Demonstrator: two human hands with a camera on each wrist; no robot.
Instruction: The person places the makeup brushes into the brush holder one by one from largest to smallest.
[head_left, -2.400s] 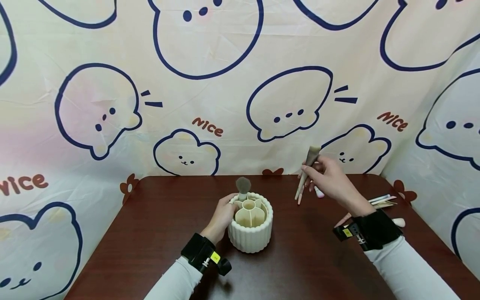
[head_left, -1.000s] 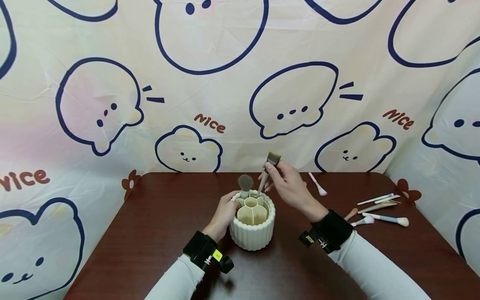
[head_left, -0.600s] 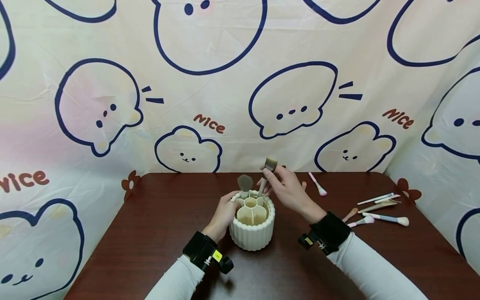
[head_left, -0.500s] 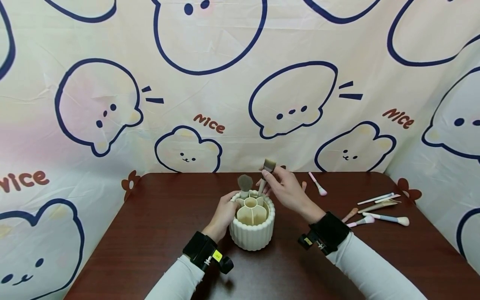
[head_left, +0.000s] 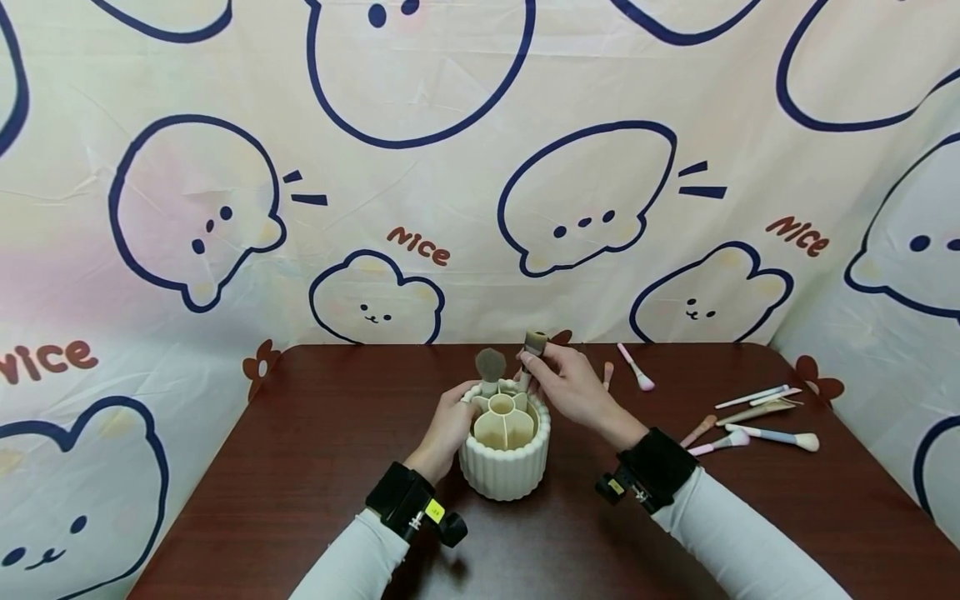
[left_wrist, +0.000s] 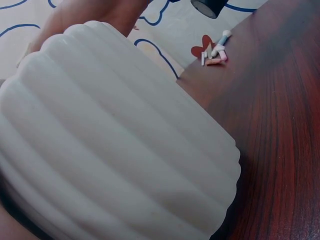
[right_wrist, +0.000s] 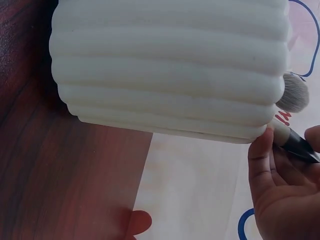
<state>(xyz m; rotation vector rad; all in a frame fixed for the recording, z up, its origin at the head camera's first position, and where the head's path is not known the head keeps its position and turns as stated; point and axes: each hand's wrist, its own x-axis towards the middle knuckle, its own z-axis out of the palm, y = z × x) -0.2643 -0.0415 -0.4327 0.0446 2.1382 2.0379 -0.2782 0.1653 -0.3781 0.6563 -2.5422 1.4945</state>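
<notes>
In the head view a ribbed cream makeup brush holder stands upright on the table, its top split into petal-shaped compartments. My left hand grips its left side, thumb at the rim. A makeup brush with round grey bristles stands in a back compartment. Between thumb and fingers, my right hand pinches a flat-topped makeup brush, bristles up, at the back right of the rim. Its lower handle is hidden behind the rim and fingers. The right wrist view shows the dark part of this brush between the fingertips, right at the rim.
Several makeup brushes lie in a loose group at the right, among them a blue-handled brush. A pink brush lies near the back edge, and a peach-coloured tip shows beside my right hand. A printed curtain hangs behind the brown table.
My right hand has carried the flat-topped brush left from the table's right side to the holder, then lowered it and turned it more upright at the back rim. The left hand keeps its grip.
</notes>
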